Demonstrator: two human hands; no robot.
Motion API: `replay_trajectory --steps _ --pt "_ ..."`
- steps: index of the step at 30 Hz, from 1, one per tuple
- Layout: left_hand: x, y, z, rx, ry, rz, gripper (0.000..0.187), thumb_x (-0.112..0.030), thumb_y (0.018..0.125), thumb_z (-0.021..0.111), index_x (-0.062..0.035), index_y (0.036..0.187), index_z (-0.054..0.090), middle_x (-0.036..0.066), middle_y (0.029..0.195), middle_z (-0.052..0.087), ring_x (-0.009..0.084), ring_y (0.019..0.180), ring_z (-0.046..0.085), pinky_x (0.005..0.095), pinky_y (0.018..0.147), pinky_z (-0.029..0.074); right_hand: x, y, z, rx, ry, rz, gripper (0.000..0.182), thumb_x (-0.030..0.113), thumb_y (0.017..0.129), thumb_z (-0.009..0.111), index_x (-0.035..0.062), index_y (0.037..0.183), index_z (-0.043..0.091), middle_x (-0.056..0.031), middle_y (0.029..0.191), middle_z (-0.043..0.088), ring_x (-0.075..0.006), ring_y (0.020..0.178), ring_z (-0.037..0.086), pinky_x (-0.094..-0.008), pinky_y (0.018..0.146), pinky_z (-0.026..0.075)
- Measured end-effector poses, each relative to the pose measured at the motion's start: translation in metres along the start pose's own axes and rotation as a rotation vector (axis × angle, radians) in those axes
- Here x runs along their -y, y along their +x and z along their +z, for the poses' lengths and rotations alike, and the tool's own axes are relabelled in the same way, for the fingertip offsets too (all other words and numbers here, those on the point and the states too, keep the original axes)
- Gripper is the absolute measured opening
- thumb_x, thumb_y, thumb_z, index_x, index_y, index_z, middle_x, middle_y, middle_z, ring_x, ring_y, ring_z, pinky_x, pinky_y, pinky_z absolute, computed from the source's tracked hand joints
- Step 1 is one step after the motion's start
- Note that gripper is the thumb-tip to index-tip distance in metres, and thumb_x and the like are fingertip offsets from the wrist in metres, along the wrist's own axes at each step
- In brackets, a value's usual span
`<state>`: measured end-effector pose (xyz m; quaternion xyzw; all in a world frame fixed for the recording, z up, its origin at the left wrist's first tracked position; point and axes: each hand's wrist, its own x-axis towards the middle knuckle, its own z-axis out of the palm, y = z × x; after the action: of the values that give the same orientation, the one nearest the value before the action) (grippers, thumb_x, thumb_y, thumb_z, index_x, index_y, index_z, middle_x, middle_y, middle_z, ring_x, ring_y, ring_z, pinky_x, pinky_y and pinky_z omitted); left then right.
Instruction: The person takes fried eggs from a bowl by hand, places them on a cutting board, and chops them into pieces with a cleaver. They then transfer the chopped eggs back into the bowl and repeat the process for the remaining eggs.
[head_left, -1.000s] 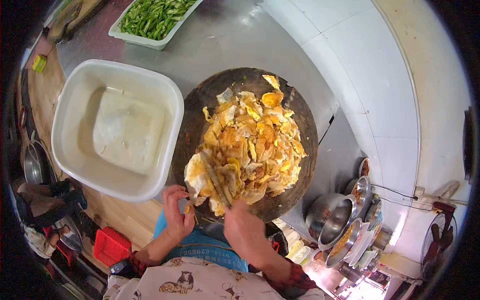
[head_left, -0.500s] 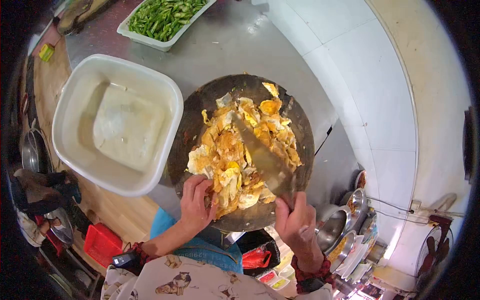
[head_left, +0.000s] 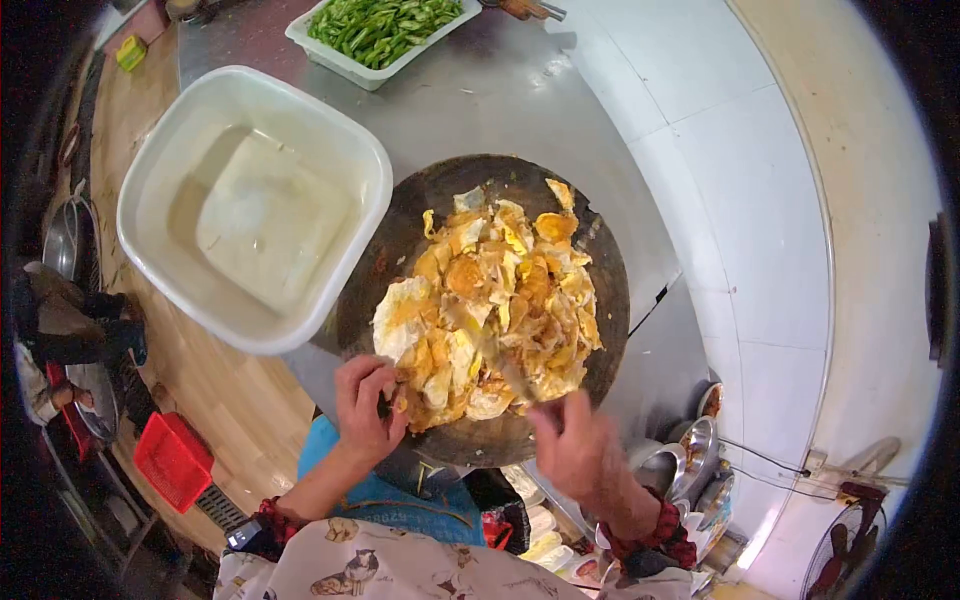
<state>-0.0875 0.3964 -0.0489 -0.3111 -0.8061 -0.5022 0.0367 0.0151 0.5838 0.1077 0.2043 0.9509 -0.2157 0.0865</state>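
Observation:
Pieces of browned fried egg (head_left: 500,300) lie heaped on a round dark chopping board (head_left: 480,170). My right hand (head_left: 580,450), blurred by motion, is closed round the handle of a cleaver at the board's lower right. The cleaver's blade (head_left: 500,365) is smeared and seen nearly edge-on over the pile. At the lower left edge of the pile, my left hand (head_left: 366,405) has its fingers curled against the egg; whether they pinch a piece is hidden.
A white plastic basin (head_left: 270,215) stands left of the board. Behind is a white tray of cut green vegetables (head_left: 380,30). A red basket (head_left: 173,462) is at the lower left, metal bowls (head_left: 700,440) at the right. Another person's hand (head_left: 80,397) shows far left.
The cleaver has turned from a broad-side view to nearly edge-on, and its tip has moved down. Egg pieces have shifted. The whole view has shifted a little.

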Motion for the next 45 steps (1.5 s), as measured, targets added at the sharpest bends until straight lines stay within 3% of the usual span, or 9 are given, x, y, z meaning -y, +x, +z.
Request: replay_trajectory --steps 4,11,23,26,28,31,34,39,45 --pt "0.003 -0.009 0.000 0.107 0.012 -0.011 0.034 -0.001 0.063 0.064 -0.0027 0.096 0.057 0.017 0.100 0.055 0.0346 0.094 0.054 0.0430 0.082 0.045 -0.016 0.032 0.061 0.251 -0.131 -0.041 0.031 0.029 0.094 0.050 -0.0009 0.091 0.042 -0.0217 0.057 0.058 -0.0394 0.055 0.062 -0.0472 0.047 0.049" --pt "0.010 -0.023 -0.013 0.011 -0.059 -0.030 0.025 -0.007 0.066 0.063 -0.0025 0.090 0.057 0.016 0.095 0.056 0.0350 0.091 0.055 0.0429 0.079 0.047 0.000 0.016 0.021 0.025 -0.145 -0.047 0.030 0.027 0.091 0.059 0.0022 0.085 0.044 -0.0160 0.052 0.054 -0.0358 0.048 0.058 -0.0455 0.042 0.044" --pt "0.018 -0.042 -0.036 0.086 -0.013 -0.025 0.023 -0.008 0.067 0.061 -0.0025 0.088 0.056 0.016 0.091 0.055 0.0342 0.083 0.054 0.0416 0.073 0.045 -0.002 0.019 0.045 0.124 -0.144 -0.158 0.031 0.030 0.092 0.055 0.0019 0.086 0.043 -0.0148 0.050 0.054 -0.0351 0.043 0.057 -0.0450 0.038 0.043" --pt "0.023 -0.056 -0.042 0.075 -0.036 -0.071 0.023 -0.008 0.067 0.061 -0.0026 0.089 0.056 0.016 0.092 0.055 0.0340 0.084 0.053 0.0417 0.074 0.045 0.024 -0.004 0.017 0.292 -0.082 0.093 0.036 0.032 0.094 0.050 -0.0031 0.096 0.044 -0.0208 0.059 0.058 -0.0422 0.057 0.062 -0.0485 0.050 0.052" --pt "0.026 -0.059 -0.042 0.061 -0.037 -0.093 0.023 -0.009 0.067 0.061 -0.0027 0.089 0.055 0.016 0.092 0.055 0.0340 0.084 0.053 0.0417 0.075 0.045 0.027 -0.021 0.033 0.116 -0.075 -0.137 0.034 0.033 0.092 0.055 0.0025 0.088 0.041 -0.0160 0.050 0.054 -0.0367 0.045 0.057 -0.0458 0.039 0.044" --pt "0.029 -0.056 -0.044 0.069 -0.016 -0.075 0.025 -0.010 0.067 0.062 -0.0028 0.089 0.055 0.016 0.093 0.055 0.0338 0.084 0.054 0.0422 0.076 0.045 0.005 -0.012 0.078 0.206 -0.065 -0.035 0.035 0.036 0.093 0.053 0.0027 0.089 0.043 -0.0146 0.048 0.053 -0.0348 0.045 0.059 -0.0445 0.039 0.045" --pt "0.024 -0.056 -0.044 0.123 0.021 -0.042 0.021 -0.020 0.080 0.060 -0.0018 0.088 0.056 0.017 0.092 0.056 0.0340 0.088 0.055 0.0424 0.080 0.046 -0.008 -0.004 0.072 0.146 -0.071 -0.099 0.036 0.037 0.093 0.054 0.0023 0.089 0.045 -0.0142 0.047 0.053 -0.0351 0.044 0.058 -0.0456 0.039 0.045" --pt "0.000 -0.009 -0.032 0.336 0.179 0.077 0.073 -0.039 0.070 0.076 -0.0032 0.126 0.045 0.026 0.137 0.036 0.0483 0.126 0.035 0.0557 0.101 0.033 -0.014 -0.022 0.035 0.083 -0.017 0.144 0.034 0.031 0.091 0.057 -0.0014 0.091 0.045 -0.0184 0.063 0.060 -0.0382 0.055 0.062 -0.0465 0.047 0.049" --pt "0.001 0.039 -0.001 0.491 0.265 0.058 0.096 -0.036 0.062 0.081 -0.0089 0.141 0.034 0.027 0.149 0.016 0.0524 0.135 0.015 0.0630 0.106 0.021 -0.030 -0.074 0.048 -0.329 0.573 0.700 0.030 0.014 0.089 0.053 -0.0037 0.114 0.051 -0.0223 0.094 0.065 -0.0360 0.086 0.065 -0.0404 0.074 0.050"
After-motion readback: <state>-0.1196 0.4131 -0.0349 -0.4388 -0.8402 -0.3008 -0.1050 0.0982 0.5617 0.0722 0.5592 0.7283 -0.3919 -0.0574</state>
